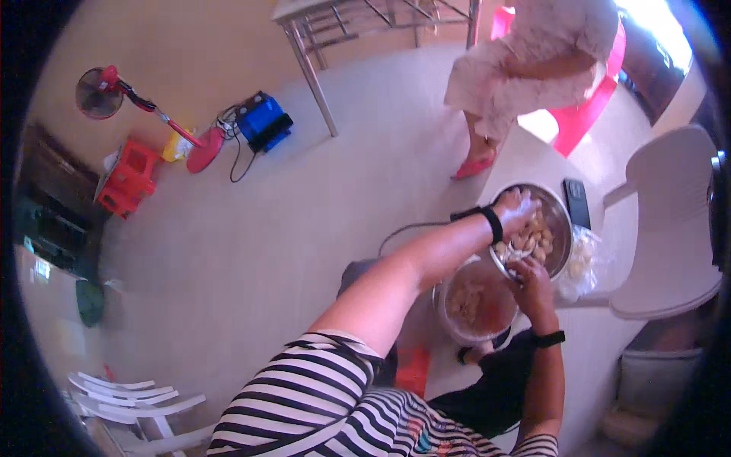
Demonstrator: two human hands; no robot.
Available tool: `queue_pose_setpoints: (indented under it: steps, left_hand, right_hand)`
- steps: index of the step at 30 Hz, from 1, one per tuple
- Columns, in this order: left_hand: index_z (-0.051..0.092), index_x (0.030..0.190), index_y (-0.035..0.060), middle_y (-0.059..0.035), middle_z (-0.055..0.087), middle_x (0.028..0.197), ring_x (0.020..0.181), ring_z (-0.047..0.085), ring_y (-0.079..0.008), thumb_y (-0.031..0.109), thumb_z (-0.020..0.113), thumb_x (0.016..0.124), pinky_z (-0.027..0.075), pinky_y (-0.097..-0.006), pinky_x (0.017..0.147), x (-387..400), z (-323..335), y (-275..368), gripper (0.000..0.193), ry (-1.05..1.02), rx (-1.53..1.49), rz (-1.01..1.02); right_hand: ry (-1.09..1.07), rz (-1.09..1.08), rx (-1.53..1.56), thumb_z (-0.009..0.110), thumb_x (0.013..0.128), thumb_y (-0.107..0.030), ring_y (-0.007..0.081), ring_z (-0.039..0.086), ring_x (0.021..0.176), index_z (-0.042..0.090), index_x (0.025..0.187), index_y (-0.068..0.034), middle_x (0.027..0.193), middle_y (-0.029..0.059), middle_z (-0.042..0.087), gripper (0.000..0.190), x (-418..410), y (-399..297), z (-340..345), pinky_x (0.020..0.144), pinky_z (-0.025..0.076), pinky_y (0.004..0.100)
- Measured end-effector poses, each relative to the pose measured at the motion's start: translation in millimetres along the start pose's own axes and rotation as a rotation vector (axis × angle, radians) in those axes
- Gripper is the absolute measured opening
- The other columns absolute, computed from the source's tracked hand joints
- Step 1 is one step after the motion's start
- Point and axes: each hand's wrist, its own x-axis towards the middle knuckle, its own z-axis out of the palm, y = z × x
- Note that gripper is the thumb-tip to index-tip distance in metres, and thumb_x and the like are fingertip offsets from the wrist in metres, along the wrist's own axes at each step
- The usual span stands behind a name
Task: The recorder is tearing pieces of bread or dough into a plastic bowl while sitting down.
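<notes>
A round metal bowl (565, 245) in front of me contains many small pale-brown rounded pieces (537, 237), some with whitish bits among them. My left hand (515, 208), with a black band at the wrist, reaches over the bowl's far left side; its fingertips are blurred among the pieces. At the near rim is my right hand (534, 283), fingers bent over the edge. Whether it grips the rim or a small piece is unclear. Just below the bowl sits a translucent plastic tub (457, 331) with brownish and reddish scraps inside.
Beside the bowl lie a dark phone (577, 203) and a clear plastic bag (582, 263) with pale pieces. A light plastic chair (668, 228) stands right. Another person (525, 74) sits on a pink chair (588, 120). Leftward are a red fan (205, 151) and a blue machine (262, 123).
</notes>
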Motion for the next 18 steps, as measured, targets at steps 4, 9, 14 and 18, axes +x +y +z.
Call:
queue_pose_setpoints:
  steps: [4,9,14,18]
  left_hand:
    - [0.043,0.128,0.0128,-0.0222,0.046,0.119,0.106,0.050,-0.0404,0.024,0.071,0.069,0.043,-0.0463,0.090,-12.2,-11.0,-11.2,0.066,0.066,-0.317,-0.098]
    - [0.052,0.114,0.0072,-0.0228,0.058,0.106,0.101,0.056,-0.0382,0.025,0.073,0.063,0.045,-0.0432,0.087,-3.4,1.5,-16.8,0.058,0.343,-0.511,-0.107]
    - [0.049,0.117,0.0045,-0.0163,0.060,0.102,0.096,0.059,-0.0272,0.023,0.076,0.061,0.047,-0.0352,0.083,-34.9,-39.0,13.9,0.066,0.289,-1.155,-0.201]
    - [0.040,0.120,-0.0020,-0.0141,0.058,0.096,0.085,0.059,-0.0209,0.028,0.078,0.068,0.050,-0.0309,0.065,-46.5,-32.5,20.1,0.071,0.321,-1.340,-0.278]
  right_hand:
    - [0.019,0.015,0.055,0.073,0.067,-0.012,0.0308,0.061,0.079,0.065,0.089,-0.005,0.086,0.0137,0.062,0.024,15.1,-2.4,4.1,0.067,0.048,0.0394]
    - [0.011,-0.090,0.090,0.070,0.068,-0.004,0.0228,0.062,0.079,0.062,0.093,-0.002,0.086,0.0119,0.063,0.027,26.8,29.5,13.8,0.067,0.051,0.0333]
    - [-0.081,0.167,0.496,0.073,0.062,-0.007,0.0240,0.057,0.095,0.059,0.109,-0.004,0.105,0.0084,0.061,0.049,25.1,22.9,-22.5,0.082,0.047,0.0357]
    - [0.171,0.173,0.690,0.068,0.072,-0.005,0.0207,0.055,0.101,0.051,0.120,-0.004,0.115,0.0089,0.055,0.052,32.1,-8.6,-45.3,0.083,0.046,0.0314]
